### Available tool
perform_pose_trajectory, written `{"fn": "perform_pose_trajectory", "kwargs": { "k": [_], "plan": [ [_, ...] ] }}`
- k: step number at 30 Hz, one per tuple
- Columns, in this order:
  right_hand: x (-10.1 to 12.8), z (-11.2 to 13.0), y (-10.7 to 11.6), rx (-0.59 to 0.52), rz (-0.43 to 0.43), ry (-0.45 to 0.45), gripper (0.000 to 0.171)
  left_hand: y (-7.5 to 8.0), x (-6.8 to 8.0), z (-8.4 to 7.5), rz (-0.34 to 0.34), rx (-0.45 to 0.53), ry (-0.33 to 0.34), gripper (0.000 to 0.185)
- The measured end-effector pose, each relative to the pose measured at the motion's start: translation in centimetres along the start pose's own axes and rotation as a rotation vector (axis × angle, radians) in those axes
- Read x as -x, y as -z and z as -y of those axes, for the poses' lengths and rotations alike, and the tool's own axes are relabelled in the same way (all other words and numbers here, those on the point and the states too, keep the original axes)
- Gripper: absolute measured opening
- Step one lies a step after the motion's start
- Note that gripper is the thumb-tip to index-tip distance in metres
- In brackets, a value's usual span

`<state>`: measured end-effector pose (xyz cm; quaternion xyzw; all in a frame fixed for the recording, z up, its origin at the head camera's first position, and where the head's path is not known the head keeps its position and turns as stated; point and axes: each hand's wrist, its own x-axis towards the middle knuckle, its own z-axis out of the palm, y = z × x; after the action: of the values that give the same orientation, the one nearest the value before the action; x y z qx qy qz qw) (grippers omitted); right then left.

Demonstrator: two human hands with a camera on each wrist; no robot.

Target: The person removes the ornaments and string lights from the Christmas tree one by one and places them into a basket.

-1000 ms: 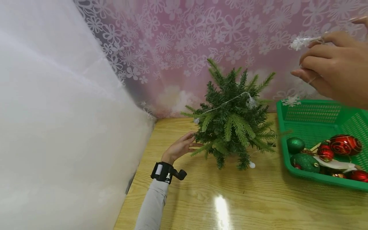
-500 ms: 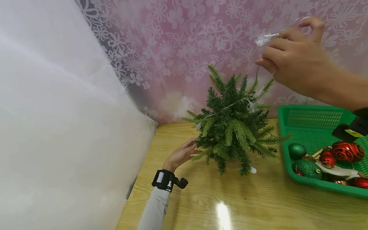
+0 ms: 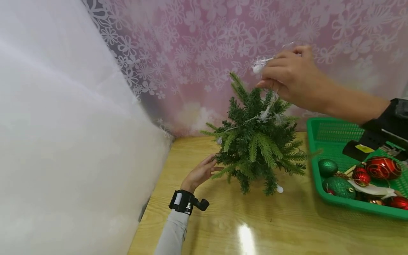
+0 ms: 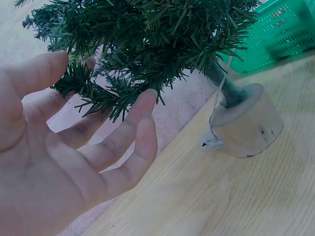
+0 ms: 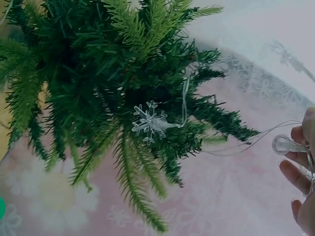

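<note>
A small artificial Christmas tree (image 3: 255,145) stands upright on a wooden stump base (image 4: 253,125). My left hand (image 3: 199,174) is at its left side, loosely bent fingers touching a low branch (image 4: 118,98). Above the treetop, on the right, my right hand (image 3: 293,76) grips a bunch of string lights, with clear bulbs (image 3: 259,67) sticking out past the fingertips. The thin wire (image 5: 261,137) runs from that hand to the tree. A clear snowflake light (image 5: 150,123) lies against the branches, and a round bulb (image 3: 219,140) sits at the left side.
Right of the tree, a green plastic basket (image 3: 313,170) holds red and green baubles (image 3: 382,168). The wooden table (image 3: 216,226) reaches toward me. A pink flowered curtain (image 3: 191,53) hangs behind, and a white sheet (image 3: 79,141) is on the left.
My right hand has swept left and down from above the basket to the treetop, bringing the string lights. A snowflake light now overlaps the upper branches. The left hand stays in place.
</note>
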<state>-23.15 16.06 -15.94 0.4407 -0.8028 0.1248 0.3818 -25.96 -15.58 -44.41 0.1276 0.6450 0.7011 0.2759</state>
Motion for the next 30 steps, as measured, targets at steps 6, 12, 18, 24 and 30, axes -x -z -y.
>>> {"fn": "perform_pose_trajectory", "kwargs": {
  "k": [6, 12, 18, 24, 30],
  "plan": [
    [-0.4, -1.2, -0.7, 0.074, 0.390, -0.256, 0.009, 0.1, 0.0, -0.5, -0.002, 0.032, 0.001, 0.062],
    [-0.1, -1.4, -1.6, 0.012, 0.448, -0.280, 0.010, -0.1, 0.1, -0.5, 0.002, 0.027, 0.000, 0.060],
    [0.4, -0.1, 0.3, -0.100, 0.224, -0.216, 0.005, -0.4, 0.2, -0.4, -0.013, -0.001, 0.011, 0.065],
    [1.9, -0.5, 3.1, -0.131, 0.289, -0.468, 0.020, -0.5, 0.5, -0.1, -0.046, -0.011, 0.011, 0.065],
    [3.2, -2.0, 4.2, -0.133, 0.178, -0.598, 0.024, -1.4, 1.0, 0.7, -0.136, -0.080, 0.005, 0.062]
  ]
}}
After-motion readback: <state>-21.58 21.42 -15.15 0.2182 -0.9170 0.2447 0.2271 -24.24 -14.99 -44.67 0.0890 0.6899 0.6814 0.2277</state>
